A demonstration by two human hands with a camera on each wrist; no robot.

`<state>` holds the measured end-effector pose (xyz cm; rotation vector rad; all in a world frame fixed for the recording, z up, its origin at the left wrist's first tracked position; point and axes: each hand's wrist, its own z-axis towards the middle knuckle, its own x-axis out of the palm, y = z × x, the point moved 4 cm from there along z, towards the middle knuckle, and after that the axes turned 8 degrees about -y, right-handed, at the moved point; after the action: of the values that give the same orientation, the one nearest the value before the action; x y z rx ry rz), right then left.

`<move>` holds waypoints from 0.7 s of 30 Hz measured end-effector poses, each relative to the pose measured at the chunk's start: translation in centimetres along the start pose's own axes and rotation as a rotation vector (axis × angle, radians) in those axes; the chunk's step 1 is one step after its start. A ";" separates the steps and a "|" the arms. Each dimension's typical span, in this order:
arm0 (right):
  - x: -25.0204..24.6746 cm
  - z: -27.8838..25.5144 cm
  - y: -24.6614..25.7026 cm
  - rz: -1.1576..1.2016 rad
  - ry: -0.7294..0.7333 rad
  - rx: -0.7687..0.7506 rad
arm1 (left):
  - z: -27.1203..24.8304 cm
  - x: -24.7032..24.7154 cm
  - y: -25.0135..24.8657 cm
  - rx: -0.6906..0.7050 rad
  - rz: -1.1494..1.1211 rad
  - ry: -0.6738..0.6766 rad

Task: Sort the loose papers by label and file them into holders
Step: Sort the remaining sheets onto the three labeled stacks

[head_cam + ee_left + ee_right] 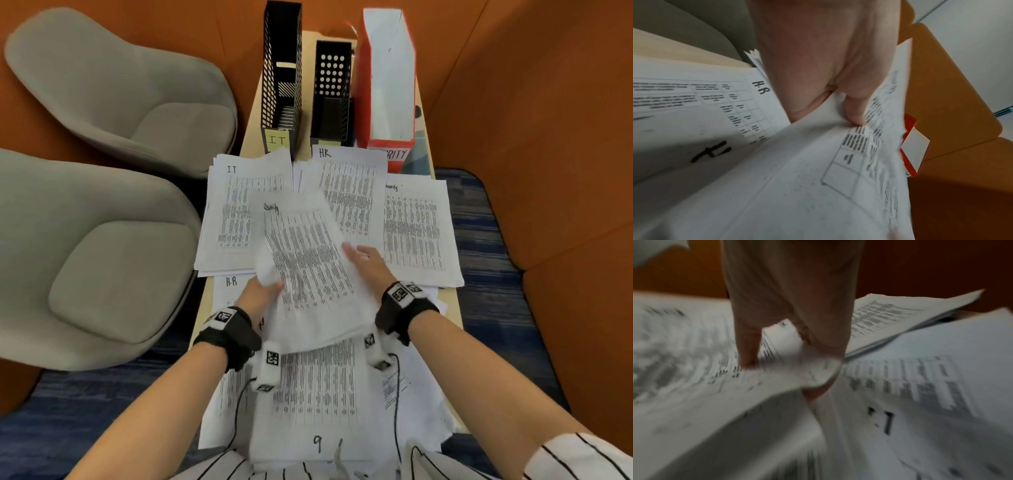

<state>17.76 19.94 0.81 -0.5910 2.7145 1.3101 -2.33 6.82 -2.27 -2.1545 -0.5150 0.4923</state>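
Head view: held sheaf of papers (308,270) lifted over the narrow table (452,301), left hand (260,294) pinching its near-left edge, right hand (370,263) on its right edge, fingers fairly straight on top. Handwritten label on top sheet blurred, probably "Security". Three sorted piles beyond: IT pile (236,212) left, HR pile (349,192) middle, Security pile (418,229) right. Behind them mesh holder (281,68) with yellow note "IT", perforated holder (330,89) with unread note, red holder (387,85) reading "…URITY". Unsorted sheets (318,387) near the body, one marked "9"; another "H.R" sheet beside the left wrist. Left wrist view: thumb on top, fingers beneath, firm pinch; "H.R" readable on sheet below, a "4" further down. Right wrist view: heavy blur, thumb above, fingers under the edge, so a loose pinch; "I.T" on sheet underneath. Risks: sheaf fanning or slipping from the light right-side hold; misread label landing sheets on the HR pile; piles overhanging the table edges sliding off.
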 end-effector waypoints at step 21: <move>-19.9 4.5 -2.5 -1.079 -0.439 0.138 | 3.3 -1.0 4.0 0.159 0.694 -0.117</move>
<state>36.60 28.12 0.64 -1.2888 1.6339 0.7933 -4.10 6.17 -7.18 -2.1176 0.2318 1.0013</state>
